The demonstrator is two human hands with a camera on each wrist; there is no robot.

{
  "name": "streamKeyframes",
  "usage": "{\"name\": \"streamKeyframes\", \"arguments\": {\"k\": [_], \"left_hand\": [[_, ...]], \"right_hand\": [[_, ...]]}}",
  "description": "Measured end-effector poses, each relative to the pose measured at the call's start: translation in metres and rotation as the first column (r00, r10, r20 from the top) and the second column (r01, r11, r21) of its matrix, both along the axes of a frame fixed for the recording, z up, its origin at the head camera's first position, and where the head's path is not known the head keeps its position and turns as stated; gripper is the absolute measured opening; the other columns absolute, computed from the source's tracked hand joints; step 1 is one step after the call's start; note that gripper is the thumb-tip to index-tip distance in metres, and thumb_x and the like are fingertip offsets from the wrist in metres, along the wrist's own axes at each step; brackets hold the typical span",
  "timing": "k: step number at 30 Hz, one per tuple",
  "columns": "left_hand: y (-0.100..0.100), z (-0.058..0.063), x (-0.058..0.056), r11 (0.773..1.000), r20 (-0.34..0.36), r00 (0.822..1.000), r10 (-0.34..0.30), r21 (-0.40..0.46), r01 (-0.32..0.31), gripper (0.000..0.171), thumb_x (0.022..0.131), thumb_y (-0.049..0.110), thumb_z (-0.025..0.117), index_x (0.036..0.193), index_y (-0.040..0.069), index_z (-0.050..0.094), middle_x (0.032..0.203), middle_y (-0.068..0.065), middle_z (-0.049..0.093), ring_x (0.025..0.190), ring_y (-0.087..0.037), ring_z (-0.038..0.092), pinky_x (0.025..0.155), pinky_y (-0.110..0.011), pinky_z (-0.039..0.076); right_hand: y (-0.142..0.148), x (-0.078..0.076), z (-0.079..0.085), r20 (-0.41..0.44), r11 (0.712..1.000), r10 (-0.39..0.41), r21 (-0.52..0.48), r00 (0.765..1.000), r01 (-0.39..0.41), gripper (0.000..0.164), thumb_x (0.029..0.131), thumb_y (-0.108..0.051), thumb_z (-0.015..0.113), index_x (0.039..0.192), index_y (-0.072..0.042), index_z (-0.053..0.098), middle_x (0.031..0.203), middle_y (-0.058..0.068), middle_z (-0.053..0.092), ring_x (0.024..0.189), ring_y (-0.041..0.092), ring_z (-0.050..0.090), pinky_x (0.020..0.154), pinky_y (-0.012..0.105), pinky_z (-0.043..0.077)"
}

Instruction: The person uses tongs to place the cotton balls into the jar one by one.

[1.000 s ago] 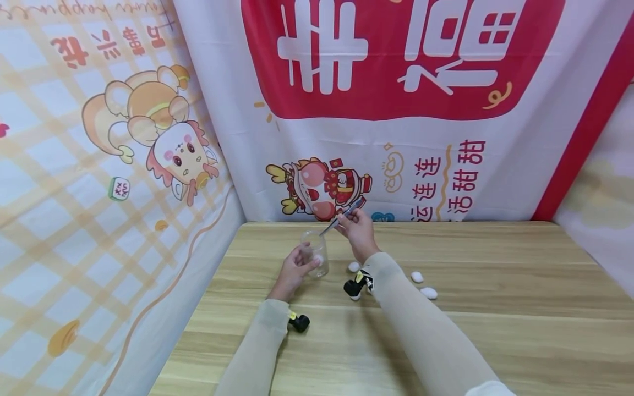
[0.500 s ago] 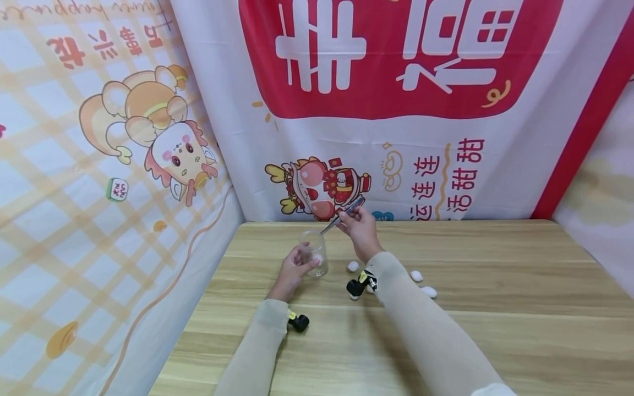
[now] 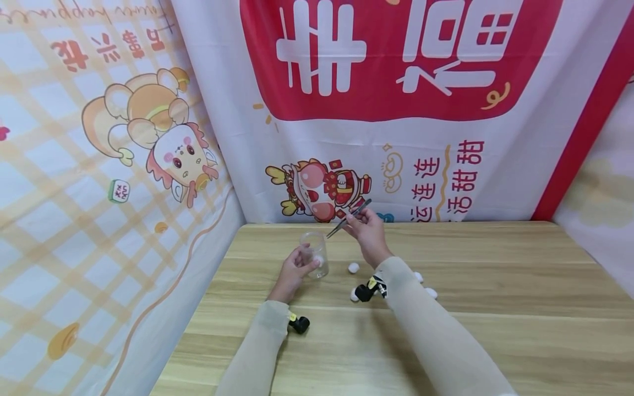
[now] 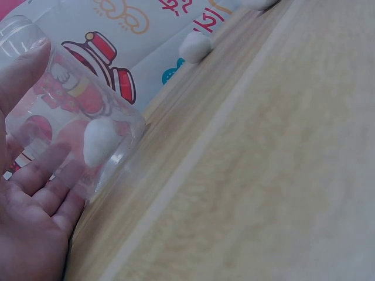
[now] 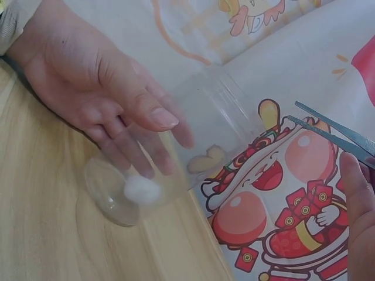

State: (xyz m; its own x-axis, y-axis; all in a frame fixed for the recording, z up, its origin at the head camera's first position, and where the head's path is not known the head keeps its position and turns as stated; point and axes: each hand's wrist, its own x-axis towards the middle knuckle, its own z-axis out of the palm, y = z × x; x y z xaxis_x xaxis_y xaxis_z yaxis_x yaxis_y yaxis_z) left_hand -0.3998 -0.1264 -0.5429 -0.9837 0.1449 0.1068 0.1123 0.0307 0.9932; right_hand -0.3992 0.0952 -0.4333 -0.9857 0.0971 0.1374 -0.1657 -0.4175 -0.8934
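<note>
My left hand [image 3: 292,270] holds a clear plastic jar [image 3: 321,247] upright on the wooden table, thumb on one side and fingers round the other. Inside, at the bottom, lies a white cotton ball [image 4: 101,142]. Between the thumb and fingers of my right hand [image 3: 370,235] are metal tweezers [image 3: 349,218], slanting down to the left. Their tips are just right of the jar's mouth. In the right wrist view the two prongs of the tweezers [image 5: 334,126] stand apart with nothing between them.
One loose cotton ball [image 3: 353,268] lies right of the jar, another [image 3: 354,295] nearer by the right wrist camera [image 3: 366,290]. Two more, including a cotton ball [image 3: 431,293], are partly behind the right sleeve. A printed cloth [image 3: 421,137] hangs along the table's back edge.
My right hand and the tweezers have shifted right, so the tips have left the jar's mouth and now show spread. The left hand and jar have stayed put.
</note>
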Motion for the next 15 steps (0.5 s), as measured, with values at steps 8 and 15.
{"name": "streamKeyframes", "arguments": {"k": [8, 15], "left_hand": [[-0.002, 0.006, 0.003, 1.000, 0.028, 0.999, -0.018, -0.018, 0.019, 0.070, 0.086, 0.014, 0.076, 0.147, 0.009, 0.041, 0.146, -0.016, 0.044, 0.133, -0.031, 0.042, 0.108, -0.042, 0.036], [-0.001, 0.031, 0.020, 0.998, 0.038, 0.998, -0.047, -0.033, 0.048, 0.065, 0.088, 0.012, 0.074, 0.145, 0.009, 0.043, 0.146, -0.017, 0.044, 0.133, -0.030, 0.043, 0.107, -0.038, 0.037]], "right_hand": [[0.005, 0.005, 0.001, -0.001, 1.000, 0.000, -0.010, 1.000, 0.000, 0.020, 0.094, -0.002, 0.062, 0.112, -0.001, 0.054, 0.117, 0.023, 0.055, 0.102, 0.025, 0.062, 0.088, 0.034, 0.054], [0.010, 0.010, -0.001, -0.005, 1.000, -0.004, -0.019, 1.000, 0.004, 0.018, 0.095, 0.000, 0.060, 0.112, 0.001, 0.053, 0.111, 0.019, 0.057, 0.107, 0.030, 0.060, 0.089, 0.035, 0.054]]}}
